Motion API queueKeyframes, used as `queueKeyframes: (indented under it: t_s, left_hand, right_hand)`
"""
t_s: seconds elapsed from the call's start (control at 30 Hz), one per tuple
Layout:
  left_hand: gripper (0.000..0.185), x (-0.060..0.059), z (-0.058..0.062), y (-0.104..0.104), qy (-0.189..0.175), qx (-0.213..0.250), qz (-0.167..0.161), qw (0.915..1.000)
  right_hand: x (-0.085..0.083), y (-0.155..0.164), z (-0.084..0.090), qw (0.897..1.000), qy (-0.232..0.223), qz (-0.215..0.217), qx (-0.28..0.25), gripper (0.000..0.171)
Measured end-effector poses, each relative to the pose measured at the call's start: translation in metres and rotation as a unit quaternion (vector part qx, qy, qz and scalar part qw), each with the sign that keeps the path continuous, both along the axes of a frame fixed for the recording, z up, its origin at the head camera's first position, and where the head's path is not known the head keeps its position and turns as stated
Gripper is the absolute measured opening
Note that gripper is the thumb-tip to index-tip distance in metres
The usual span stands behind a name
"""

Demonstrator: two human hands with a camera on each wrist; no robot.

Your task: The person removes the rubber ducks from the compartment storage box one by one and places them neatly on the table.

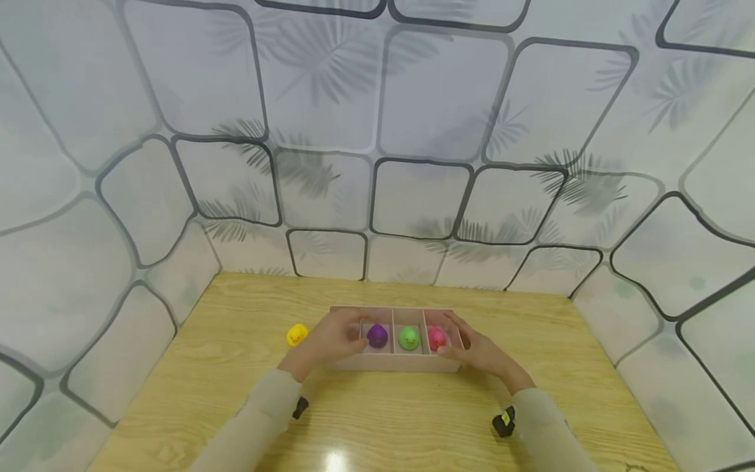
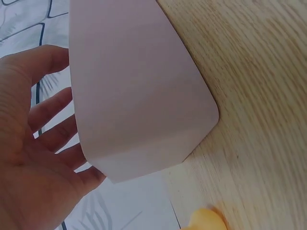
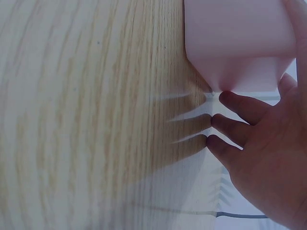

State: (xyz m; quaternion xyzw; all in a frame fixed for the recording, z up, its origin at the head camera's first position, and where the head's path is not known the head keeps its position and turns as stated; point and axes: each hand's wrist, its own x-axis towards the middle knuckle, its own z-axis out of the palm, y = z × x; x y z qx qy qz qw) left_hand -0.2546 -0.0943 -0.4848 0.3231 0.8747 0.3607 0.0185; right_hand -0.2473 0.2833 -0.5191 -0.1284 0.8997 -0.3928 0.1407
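Pale pink tray (image 1: 394, 364), long and shallow, sits on a light wooden table (image 1: 377, 419), held between the two hands. Thin dividers split it into a row of compartments.

Left hand (image 1: 330, 341) is at the tray's left end. Fingers reach over the end wall and into the nearest compartment; whether that compartment holds anything cannot be told, the hand covers it. In the left wrist view the fingers (image 2: 48, 115) lie loosely spread along the tray's outer wall, thumb apart from the rest, not clenched.

Right hand (image 1: 474, 351) is at the tray's right end, palm against the end wall, fingers extended along the far side. In the right wrist view its fingers (image 3: 240, 108) are nearly straight and close together, tips by the tray's corner, just above the table.

Contents, counted from the left hand toward the right hand:
- purple toy (image 1: 377, 335), in the compartment just beyond the left fingertips
- green toy (image 1: 408, 338), in the next compartment, midway between the hands
- pink toy (image 1: 436, 338), in the compartment beside the right hand, close to its fingers

Each is small and rounded, one to a compartment.

Outside the tray: a yellow toy (image 1: 297, 335) on the table, just to the outer side of the left hand, apart from the tray wall.

Tiled, leaf-patterned walls (image 1: 377, 131) enclose the table behind and to both sides.
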Motion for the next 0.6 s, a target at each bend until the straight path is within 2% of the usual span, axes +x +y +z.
queueKeyframes:
  t_s: [0.17,0.37,0.47,0.6]
  left_hand:
    - [0.059,-0.001,-0.001,0.004,0.002,0.003,-0.009,1.0]
    - [0.061,-0.004,-0.007,0.01,0.018,-0.017,-0.023,0.9994]
    - [0.058,-0.004,-0.008,0.013,0.024,-0.024,-0.018,0.9993]
    - [0.055,-0.004,-0.006,0.016,0.007,-0.032,-0.001,0.9995]
  right_hand:
    - [0.0,-0.001,0.0,1.0,0.0,-0.004,0.005,0.099]
    - [0.001,-0.001,0.0,1.0,0.001,-0.002,0.003,0.099]
    - [0.001,-0.001,0.0,1.0,0.003,-0.001,0.001,0.098]
    - [0.0,-0.001,-0.001,1.0,0.004,-0.001,0.004,0.098]
